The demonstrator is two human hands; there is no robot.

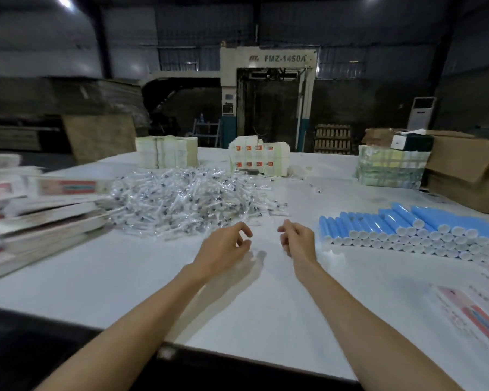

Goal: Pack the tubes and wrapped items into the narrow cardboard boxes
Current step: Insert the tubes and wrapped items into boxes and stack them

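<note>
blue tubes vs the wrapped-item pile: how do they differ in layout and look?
Layout: the blue tubes lie parallel in a neat stack, white ends toward the camera; the wrapped items form a loose heap pointing every way.
Look: the blue tubes are opaque; the wrapped items are in clear glossy film with dark specks.
Place: the blue tubes sit on the right, the wrapped items centre-left.
Shared: both rest on the white table.

Blue tubes (401, 224) lie stacked in rows, white caps facing me, at right. Clear-wrapped items (187, 198) heap centre-left. Flat narrow boxes (40, 221) pile at left.
</note>
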